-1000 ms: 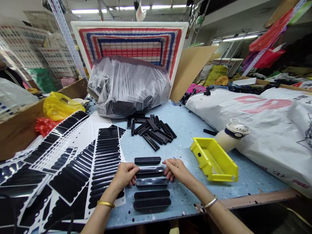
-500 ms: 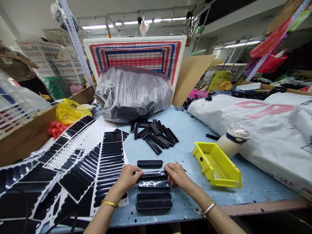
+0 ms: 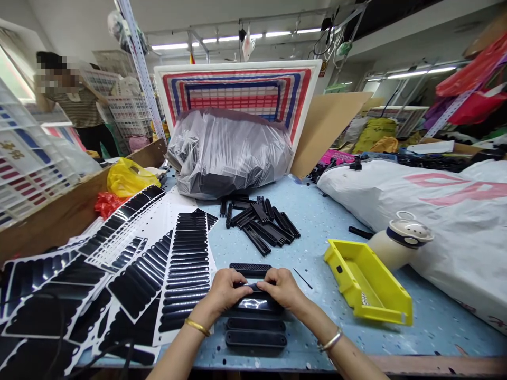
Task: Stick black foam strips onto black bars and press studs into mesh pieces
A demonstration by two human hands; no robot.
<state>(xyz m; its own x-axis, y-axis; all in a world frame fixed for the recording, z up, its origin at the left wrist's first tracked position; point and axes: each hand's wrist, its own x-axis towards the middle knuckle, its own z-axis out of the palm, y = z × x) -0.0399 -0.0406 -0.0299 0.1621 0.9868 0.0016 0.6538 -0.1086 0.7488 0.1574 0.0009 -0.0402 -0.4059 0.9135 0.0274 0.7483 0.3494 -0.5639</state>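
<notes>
Angled inward, the left hand [image 3: 227,289] and right hand [image 3: 282,287] close curled fingers on a black strip [image 3: 254,286], thumbs nearly meeting; its long axis runs left-right, just near of a perforated bar [image 3: 250,269].

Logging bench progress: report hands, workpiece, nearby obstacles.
Left hand and right hand: thumbs on glossy black elongated strip. Strip's ends hidden by the hands. Yellow rectangular plastic bin off to the right, apart from both.

The black strip [image 3: 254,287] that I hold looks smooth and glossy, like plastic. My silver bracelet [image 3: 331,341] is of shiny metal; the yellow tray [image 3: 380,314] seems smooth plastic, the brown panel [image 3: 330,126] matt cardboard.
</notes>
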